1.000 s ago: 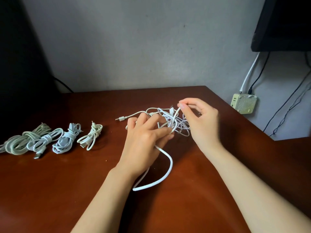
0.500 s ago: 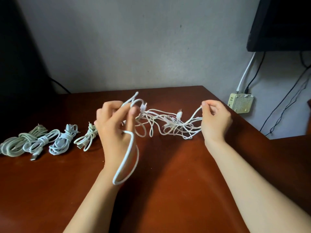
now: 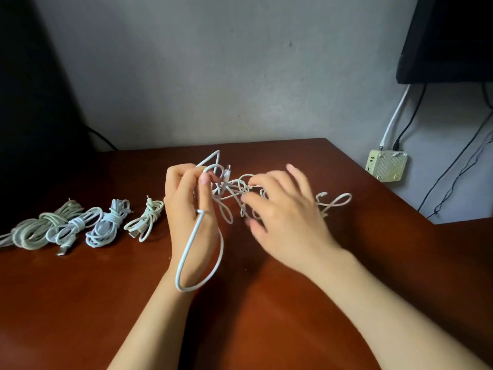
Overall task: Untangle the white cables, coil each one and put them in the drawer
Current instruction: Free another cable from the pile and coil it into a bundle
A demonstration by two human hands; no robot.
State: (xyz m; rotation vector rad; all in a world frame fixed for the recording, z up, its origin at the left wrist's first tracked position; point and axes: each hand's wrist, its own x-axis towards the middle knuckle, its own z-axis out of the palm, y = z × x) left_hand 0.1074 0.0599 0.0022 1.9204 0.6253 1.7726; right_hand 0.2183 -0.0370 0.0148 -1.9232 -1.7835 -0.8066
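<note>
White tangle: strung between both hands, its tail lying past the right hand.
Left hand: pinching a strand, with a thick loop drooping by its wrist.
Right hand: blurred, fingers spread, reaching into the tangle.
Coiled cables: on the table, beyond the left hand.
Risk: a hasty tug likely cinches the knots tighter.

Dim, soft light, perhaps from the right; right hand motion-blurred, left edge black.

Place: a room at home, a desk corner.
Furniture: reddish wooden table against a plain grey wall.
Far right: dark screen, cream plug box, hanging wires.
</note>
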